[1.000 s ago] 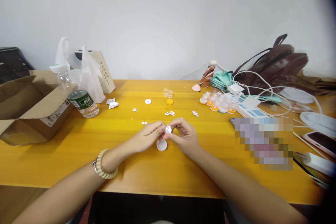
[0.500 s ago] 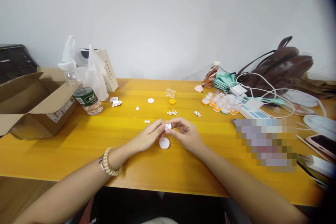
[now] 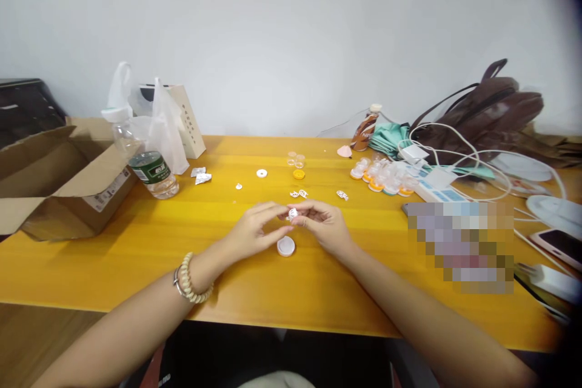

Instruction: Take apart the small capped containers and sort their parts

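Wht part (image 3: 293,214) up over table (image 3: 318,291), betw both hands' fingertips; too small to tell long axis or which way it points. R hand (image 3: 328,228) clamped on it, thumb + fingers; L hand (image 3: 254,230) fingertips at its L edge, can't tell if gripping. Wht disc (image 3: 286,246) just nearer body; orange cap (image 3: 299,174) farther back.

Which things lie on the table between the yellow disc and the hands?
In the head view, two white openwork pieces lie there, between the yellow disc and the left hand and right hand.
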Tool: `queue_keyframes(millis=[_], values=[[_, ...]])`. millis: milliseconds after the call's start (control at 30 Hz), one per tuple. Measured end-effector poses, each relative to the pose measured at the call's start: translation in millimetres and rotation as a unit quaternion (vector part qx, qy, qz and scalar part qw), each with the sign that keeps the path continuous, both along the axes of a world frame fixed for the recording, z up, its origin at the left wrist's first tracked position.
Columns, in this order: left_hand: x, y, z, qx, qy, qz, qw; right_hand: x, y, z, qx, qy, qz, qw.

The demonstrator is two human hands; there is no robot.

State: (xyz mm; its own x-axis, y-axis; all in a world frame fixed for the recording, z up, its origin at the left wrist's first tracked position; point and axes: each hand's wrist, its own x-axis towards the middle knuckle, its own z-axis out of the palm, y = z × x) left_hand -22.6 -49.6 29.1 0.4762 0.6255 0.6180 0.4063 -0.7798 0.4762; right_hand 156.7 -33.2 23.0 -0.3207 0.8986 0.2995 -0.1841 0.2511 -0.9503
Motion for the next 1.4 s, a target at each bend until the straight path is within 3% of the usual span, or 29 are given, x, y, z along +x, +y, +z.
queue_keyframes(millis=[200,367,500,733,933,1400], values=[[0,3,-2.3,0.077,0.019,0.046,0.996,2,-1,4.4,0.028,-0.022,0.020,0.999],[0,3,-2.7,0.078,0.026,0.053,0.995,3,-1,6.1,0.033,-0.020,0.028,0.999],[-1,4,-3.6,0.065,0.032,0.056,0.996,1,1,5.2,-0.006,-0.012,0.016,1.000],[0,7,-4.4,-0.045,-0.062,0.032,0.997,-2,0,4.8,-0.020,-0.008,0.000,1.000],[4,11,-4.2,-0.194,-0.181,0.051,0.963,-2,0,2.6,-0.013,0.001,0.002,1.000],[12,10,-15.4,-0.264,-0.224,0.069,0.936,-3,0,3.2,-0.047,-0.059,-0.023,0.997]])
